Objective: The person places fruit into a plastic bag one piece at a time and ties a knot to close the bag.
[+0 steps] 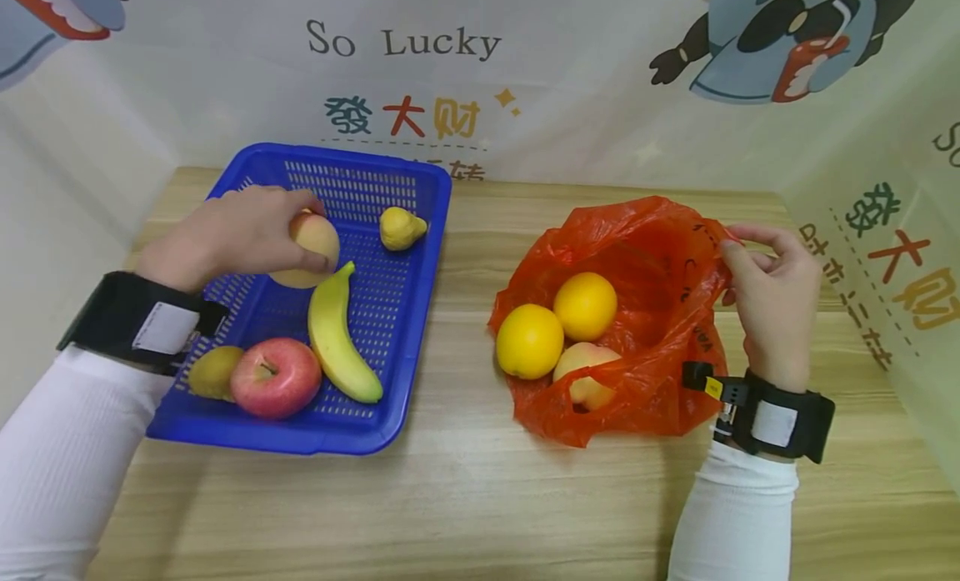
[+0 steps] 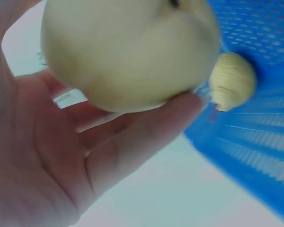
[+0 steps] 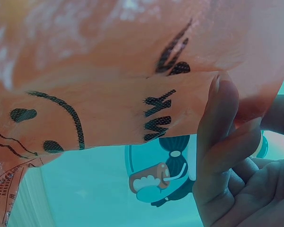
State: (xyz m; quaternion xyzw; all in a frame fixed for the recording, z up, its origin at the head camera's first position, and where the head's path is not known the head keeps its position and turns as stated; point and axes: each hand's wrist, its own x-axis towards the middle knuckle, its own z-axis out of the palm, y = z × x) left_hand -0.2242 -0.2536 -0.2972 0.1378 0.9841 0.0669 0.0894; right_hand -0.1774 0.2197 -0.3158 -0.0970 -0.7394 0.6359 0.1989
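My left hand (image 1: 243,231) grips a pale peach (image 1: 315,241) over the blue plastic basket (image 1: 438,231). In the left wrist view the peach (image 2: 128,52) fills the top, with fingers and thumb around it. Below the hand lie a banana (image 1: 337,339), a red apple (image 1: 276,378) and a brownish kiwi-like fruit (image 1: 214,373). A small yellow pear (image 1: 401,228) sits near the basket's far right corner. My right hand (image 1: 780,289) pinches the right rim of a red plastic bag (image 1: 652,256). Inside the bag are two oranges (image 1: 529,341) and another peach (image 1: 585,368).
Basket and bag stand side by side on a wood-grain table (image 1: 465,498), with a strip of table between them. Printed cloth walls (image 1: 570,131) rise behind and at both sides. The bag's near edge is crumpled and low.
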